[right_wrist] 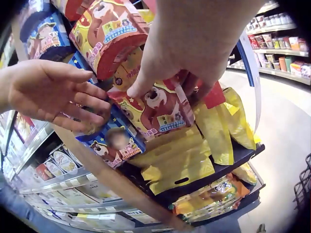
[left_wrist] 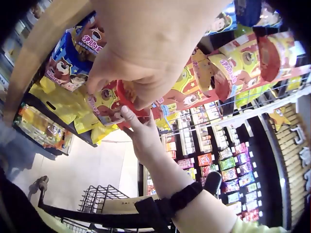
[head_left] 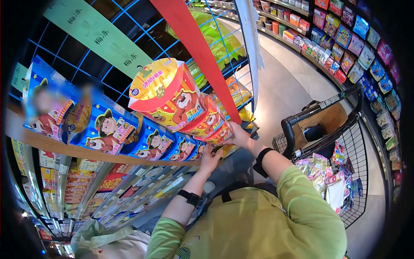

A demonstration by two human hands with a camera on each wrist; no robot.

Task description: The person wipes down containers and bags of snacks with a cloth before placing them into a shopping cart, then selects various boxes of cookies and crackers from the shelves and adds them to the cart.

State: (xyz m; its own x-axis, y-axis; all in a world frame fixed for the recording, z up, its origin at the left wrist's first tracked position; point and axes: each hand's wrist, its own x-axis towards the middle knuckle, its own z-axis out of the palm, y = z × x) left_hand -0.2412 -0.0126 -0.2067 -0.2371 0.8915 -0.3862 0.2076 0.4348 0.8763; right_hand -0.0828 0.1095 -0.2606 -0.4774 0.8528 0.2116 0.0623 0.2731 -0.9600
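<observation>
My right hand (head_left: 236, 134) grips the near end of a row of red-and-yellow cartoon-bear snack packs. In the right wrist view, its thumb lies on the front of the nearest red snack pack (right_wrist: 160, 109) while the other fingers wrap its far side. Beside it, my left hand (right_wrist: 58, 92) has loosely bent, spread fingers, with the fingertips at the top of a blue snack pack (right_wrist: 114, 141). More blue snack packs (head_left: 108, 129) with a cartoon figure line the shelf in front of the wire grid.
A wooden shelf edge (head_left: 82, 149) runs along the packs, above lower shelves of boxed goods (head_left: 77, 185). Yellow bags (right_wrist: 180, 160) hang at the shelf's end. A shopping cart (head_left: 319, 125) holding bagged goods stands at right, before stocked shelves (head_left: 345, 43).
</observation>
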